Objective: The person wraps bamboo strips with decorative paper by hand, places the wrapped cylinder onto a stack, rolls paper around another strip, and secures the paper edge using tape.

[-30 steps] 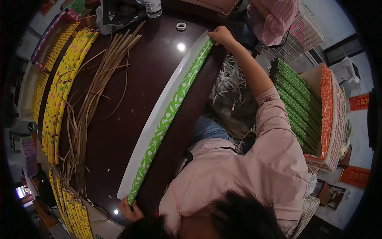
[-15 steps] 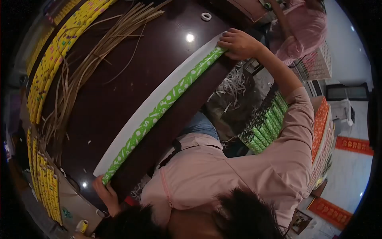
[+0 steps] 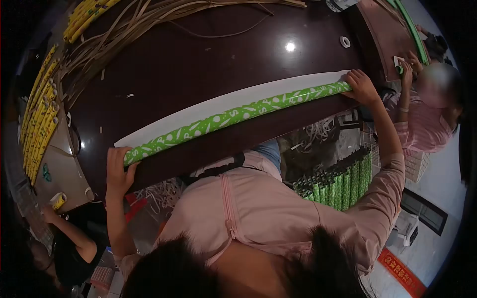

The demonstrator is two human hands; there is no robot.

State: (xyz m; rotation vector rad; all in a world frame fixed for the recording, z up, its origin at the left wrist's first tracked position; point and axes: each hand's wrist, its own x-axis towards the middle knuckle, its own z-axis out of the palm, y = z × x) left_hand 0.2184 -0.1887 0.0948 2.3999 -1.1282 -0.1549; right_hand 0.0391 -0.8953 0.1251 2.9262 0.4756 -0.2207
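A long roll of green wrapping paper (image 3: 238, 114) with white lettering and shapes lies along the front part of the dark table. Behind the rolled part, a strip of its white back side (image 3: 198, 110) lies flat. At the roll's left end my left hand (image 3: 119, 168) is closed, thumb in front and fingers behind. My right hand (image 3: 362, 87) grips the other end, its fingers bent over the paper's edge. What lies under each palm is hidden.
Long dry brown strips (image 3: 164, 15) lie along the table's far side. Yellow patterned rolls (image 3: 40, 119) are stacked left. A white tape ring (image 3: 345, 41) sits far right. Several green rolls (image 3: 343, 181) stand below the table. Co-workers are at right (image 3: 422, 119) and lower left (image 3: 74, 253).
The view has turned, so the roll now runs more level across it. Both hands remain at its ends. The co-workers at right and lower left show more fully.
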